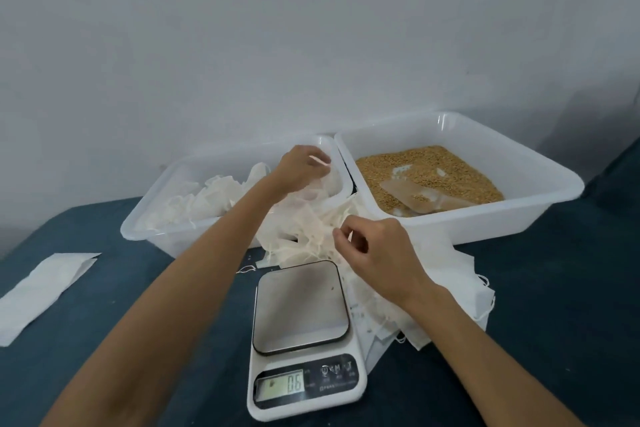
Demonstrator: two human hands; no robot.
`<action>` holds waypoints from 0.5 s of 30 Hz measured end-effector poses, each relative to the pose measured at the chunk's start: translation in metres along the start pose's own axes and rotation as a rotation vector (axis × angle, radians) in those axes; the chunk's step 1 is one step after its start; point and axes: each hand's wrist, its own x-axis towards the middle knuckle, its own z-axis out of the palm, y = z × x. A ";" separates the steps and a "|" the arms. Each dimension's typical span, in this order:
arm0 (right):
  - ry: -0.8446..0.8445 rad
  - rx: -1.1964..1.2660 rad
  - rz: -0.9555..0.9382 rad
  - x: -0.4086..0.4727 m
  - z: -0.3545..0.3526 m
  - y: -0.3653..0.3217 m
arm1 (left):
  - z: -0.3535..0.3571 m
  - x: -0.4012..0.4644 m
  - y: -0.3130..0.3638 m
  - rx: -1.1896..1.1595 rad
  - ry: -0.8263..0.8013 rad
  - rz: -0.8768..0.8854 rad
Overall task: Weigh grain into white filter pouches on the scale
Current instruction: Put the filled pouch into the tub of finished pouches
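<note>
A white kitchen scale [304,340] with a bare steel platform sits in front of me, its display lit. Behind it lies a loose heap of white filter pouches [304,232] with strings. My right hand [377,253] pinches pouch material at the heap's right side. My left hand [301,166] reaches over the right end of the left tub [138,218], fingers curled on a pouch there. The right tub [540,184] holds brown grain [426,166] with a clear scoop [415,194] lying in it.
More white pouches [207,198] fill the left tub. Another stack of pouches [460,291] lies right of the scale. A single flat pouch [45,291] lies at the left on the dark blue surface [104,340]. A pale wall stands close behind the tubs.
</note>
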 end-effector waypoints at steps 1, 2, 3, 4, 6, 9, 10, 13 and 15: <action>0.004 0.009 0.005 0.001 -0.001 0.001 | -0.008 -0.007 0.000 -0.091 0.035 0.035; 0.006 0.019 0.012 0.001 -0.002 0.002 | -0.018 -0.018 -0.002 -0.196 0.096 0.070; 0.010 0.023 0.015 0.002 -0.003 0.002 | -0.031 -0.030 -0.006 -0.284 0.174 0.104; 0.017 0.024 0.012 0.002 -0.004 0.001 | -0.044 -0.045 -0.015 -0.335 0.262 0.123; 0.030 0.022 -0.002 0.002 -0.003 0.000 | -0.064 -0.083 -0.041 -0.304 0.425 0.103; 0.014 0.033 -0.020 0.001 0.000 -0.003 | -0.065 -0.150 -0.090 -0.017 0.527 0.018; 0.003 0.032 -0.023 0.000 0.001 -0.004 | -0.057 -0.170 -0.104 0.105 0.487 0.009; -0.022 0.016 -0.021 -0.002 0.007 -0.003 | -0.031 -0.202 -0.138 0.457 0.278 -0.044; -0.031 0.019 -0.012 -0.003 0.009 -0.001 | -0.023 -0.204 -0.152 0.539 0.219 -0.103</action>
